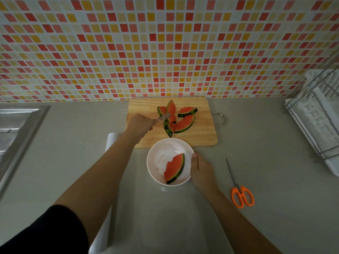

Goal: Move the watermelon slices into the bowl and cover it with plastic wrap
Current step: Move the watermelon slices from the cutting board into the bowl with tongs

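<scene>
A white bowl [157,158] stands on the grey counter just in front of a wooden cutting board [201,129]. One watermelon slice [175,168] lies inside the bowl. Several more watermelon slices [184,123] lie on the board. My left hand [141,125] is over the board's left part, shut on a metal utensil [164,117] whose tip touches the slices. My right hand [200,171] grips the bowl's right rim. A roll of plastic wrap [111,142] lies left of the bowl, mostly hidden under my left arm.
Orange-handled scissors [242,195] lie on the counter right of the bowl. A white dish rack [315,116] stands at the far right. A steel sink [16,125] is at the left edge. A tiled wall rises behind the board.
</scene>
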`<action>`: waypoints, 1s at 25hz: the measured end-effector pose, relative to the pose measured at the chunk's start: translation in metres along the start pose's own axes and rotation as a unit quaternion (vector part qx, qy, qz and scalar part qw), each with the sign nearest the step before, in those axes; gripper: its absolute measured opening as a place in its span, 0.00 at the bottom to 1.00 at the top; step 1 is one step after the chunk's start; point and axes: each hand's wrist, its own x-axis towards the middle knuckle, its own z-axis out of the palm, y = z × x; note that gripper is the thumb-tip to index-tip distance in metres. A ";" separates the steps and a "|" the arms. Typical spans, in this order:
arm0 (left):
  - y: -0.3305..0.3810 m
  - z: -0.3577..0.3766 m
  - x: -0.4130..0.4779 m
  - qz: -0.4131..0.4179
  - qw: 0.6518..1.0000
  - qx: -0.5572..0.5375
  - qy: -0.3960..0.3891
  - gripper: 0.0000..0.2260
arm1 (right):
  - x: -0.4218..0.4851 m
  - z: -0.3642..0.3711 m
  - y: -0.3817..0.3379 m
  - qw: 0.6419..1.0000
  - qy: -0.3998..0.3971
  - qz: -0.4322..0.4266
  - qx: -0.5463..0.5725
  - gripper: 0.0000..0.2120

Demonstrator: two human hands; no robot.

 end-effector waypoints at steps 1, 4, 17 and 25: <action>0.000 -0.008 -0.010 0.031 0.999 0.026 0.012 0.09 | 0.000 0.000 -0.001 1.000 -0.002 0.001 0.001 0.18; -0.014 -0.038 -0.062 0.134 0.983 0.126 -0.006 0.09 | -0.001 -0.001 -0.004 1.000 -0.007 0.002 0.008 0.18; -0.060 0.009 -0.149 0.183 0.846 0.501 0.001 0.13 | -0.003 -0.004 -0.006 0.999 -0.008 -0.024 0.022 0.21; -0.009 -0.028 -0.070 0.232 0.894 0.382 0.025 0.14 | -0.002 -0.003 -0.002 1.000 -0.014 -0.003 0.017 0.22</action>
